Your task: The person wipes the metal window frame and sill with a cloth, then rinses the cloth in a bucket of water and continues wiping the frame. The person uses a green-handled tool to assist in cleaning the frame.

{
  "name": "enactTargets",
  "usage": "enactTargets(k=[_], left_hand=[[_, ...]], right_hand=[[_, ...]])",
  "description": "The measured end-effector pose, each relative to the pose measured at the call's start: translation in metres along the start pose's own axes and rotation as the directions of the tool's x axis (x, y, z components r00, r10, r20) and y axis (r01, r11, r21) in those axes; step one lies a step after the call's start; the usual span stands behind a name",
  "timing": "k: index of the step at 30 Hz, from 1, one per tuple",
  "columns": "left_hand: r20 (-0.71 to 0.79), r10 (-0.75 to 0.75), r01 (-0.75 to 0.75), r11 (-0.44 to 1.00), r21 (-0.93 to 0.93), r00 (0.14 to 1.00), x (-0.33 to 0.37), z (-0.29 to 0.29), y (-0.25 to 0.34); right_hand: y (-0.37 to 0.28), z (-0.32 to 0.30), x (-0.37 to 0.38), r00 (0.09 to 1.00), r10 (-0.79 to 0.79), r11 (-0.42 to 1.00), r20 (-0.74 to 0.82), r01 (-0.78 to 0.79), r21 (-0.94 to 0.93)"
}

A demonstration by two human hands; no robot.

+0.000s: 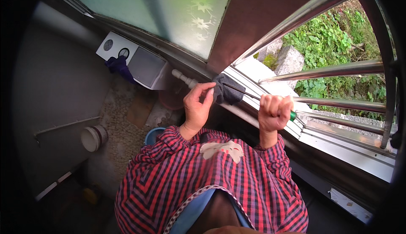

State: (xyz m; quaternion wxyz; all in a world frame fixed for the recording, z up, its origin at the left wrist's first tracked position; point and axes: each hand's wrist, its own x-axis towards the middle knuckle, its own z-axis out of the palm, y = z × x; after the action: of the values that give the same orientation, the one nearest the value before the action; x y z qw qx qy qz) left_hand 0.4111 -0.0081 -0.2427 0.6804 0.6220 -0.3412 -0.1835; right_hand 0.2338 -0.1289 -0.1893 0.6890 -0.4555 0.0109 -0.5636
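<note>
Dark grey cloth is up by the window frame, left grip pinching its left edge — right grip is closed round a green-handled rod whose thin shaft reaches the cloth. Looks mid-job to me: rod and cloth are together, both held, can't tell how much is left. Steel bars sit close to the right grip, so room looks tight — purple rag, white bucket and blue basin are off left
</note>
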Motion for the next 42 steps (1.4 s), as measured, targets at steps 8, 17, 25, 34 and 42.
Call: enactTargets(k=[8,17,25,34,42], left_hand=[[-0.112,0.074,-0.067,0.996,0.066,0.991,0.013,-0.011,-0.002],[0.271,-0.083,0.073,0.996,0.048,0.959,-0.028,0.005,-0.008],[0.685,0.058,0.112,0.973,-0.202,0.727,-0.018,0.037,0.009],[0.795,0.188,-0.057,0.98,-0.19,0.577,0.038,0.023,0.048],[0.773,0.518,-0.478,0.817,-0.322,0.366,0.102,0.035,0.093]], right_hand=[[0.051,0.02,0.017,0.998,-0.015,0.987,-0.06,0.024,0.157],[-0.021,-0.027,-0.014,0.998,0.057,0.998,-0.013,-0.057,0.004],[-0.114,0.032,-0.017,0.952,-0.149,0.787,0.267,0.278,-0.551],[-0.089,0.047,-0.011,0.98,0.17,0.271,0.105,0.056,-0.961],[-0.041,0.025,0.008,0.979,0.188,0.304,0.073,0.013,-0.953]])
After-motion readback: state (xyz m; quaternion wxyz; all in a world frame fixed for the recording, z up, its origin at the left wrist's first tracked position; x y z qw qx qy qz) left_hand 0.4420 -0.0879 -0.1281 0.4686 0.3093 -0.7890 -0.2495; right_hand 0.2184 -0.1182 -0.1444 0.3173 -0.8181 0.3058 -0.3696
